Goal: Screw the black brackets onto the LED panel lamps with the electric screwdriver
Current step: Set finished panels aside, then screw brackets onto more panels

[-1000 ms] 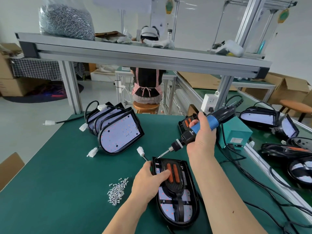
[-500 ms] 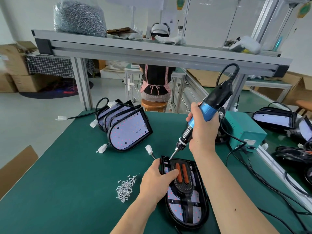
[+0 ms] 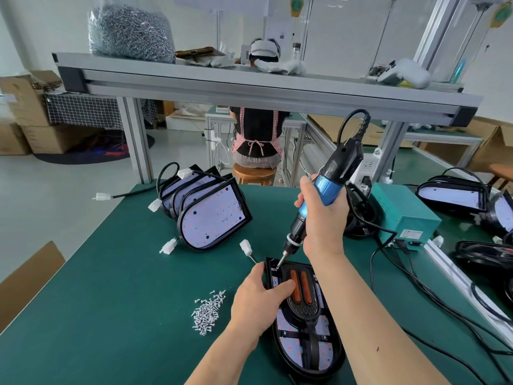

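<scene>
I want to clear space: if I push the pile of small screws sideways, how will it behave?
Probably it scatters: the screws lie loose, with a few apart at the top. They look tiny and light, so some may roll on the green mat.

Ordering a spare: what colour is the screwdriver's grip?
The screwdriver grip is blue; head view shows it best.

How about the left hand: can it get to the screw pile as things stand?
Probably yes. The screw pile lies on open mat beside the left hand, with nothing between them. That hand grips the lamp while the right hand holds the screwdriver to it, so it would have to let go first.
</scene>
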`<state>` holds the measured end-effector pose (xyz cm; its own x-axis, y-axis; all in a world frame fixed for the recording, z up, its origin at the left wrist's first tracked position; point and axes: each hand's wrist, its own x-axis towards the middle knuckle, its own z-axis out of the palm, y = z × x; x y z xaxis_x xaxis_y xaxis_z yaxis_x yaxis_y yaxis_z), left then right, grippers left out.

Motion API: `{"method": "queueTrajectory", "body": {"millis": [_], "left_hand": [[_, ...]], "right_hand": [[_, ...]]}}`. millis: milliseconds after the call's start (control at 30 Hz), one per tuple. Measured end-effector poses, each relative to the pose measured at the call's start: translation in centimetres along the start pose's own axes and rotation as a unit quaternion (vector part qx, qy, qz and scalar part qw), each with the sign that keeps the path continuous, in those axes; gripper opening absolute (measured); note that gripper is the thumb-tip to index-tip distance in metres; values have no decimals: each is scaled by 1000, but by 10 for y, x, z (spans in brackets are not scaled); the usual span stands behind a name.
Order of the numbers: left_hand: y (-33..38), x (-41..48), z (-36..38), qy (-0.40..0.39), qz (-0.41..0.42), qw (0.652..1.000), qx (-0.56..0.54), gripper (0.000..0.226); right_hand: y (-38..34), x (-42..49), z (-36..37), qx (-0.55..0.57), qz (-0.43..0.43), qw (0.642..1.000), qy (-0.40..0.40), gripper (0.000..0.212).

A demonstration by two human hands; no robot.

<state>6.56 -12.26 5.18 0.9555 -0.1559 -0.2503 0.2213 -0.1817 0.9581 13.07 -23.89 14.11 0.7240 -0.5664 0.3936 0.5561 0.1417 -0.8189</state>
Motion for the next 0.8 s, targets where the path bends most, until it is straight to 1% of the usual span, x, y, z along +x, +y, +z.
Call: {"method": "queueTrajectory", "body": {"millis": [167,367,567,667,800], "left_hand": [[0,1,0,4,1,1000,7,84],[0,1,0,4,-3,1000,9,86],[-3,4,0,-3,-6,1000,-1,66],[-4,6,0,-4,-6,1000,-12,68],[-7,8,0,3,-1,1000,-6,48]], "right_hand": [[4,-3,0,2,15,1000,-8,27],[6,-4,-1,-5,22,1000,-18,27],[8,-7,2,-44,10,999,-19,22],[9,-8,4,-60,4,998,-11,23],[11,-8,4,-74,11,997,-17,23]]}}
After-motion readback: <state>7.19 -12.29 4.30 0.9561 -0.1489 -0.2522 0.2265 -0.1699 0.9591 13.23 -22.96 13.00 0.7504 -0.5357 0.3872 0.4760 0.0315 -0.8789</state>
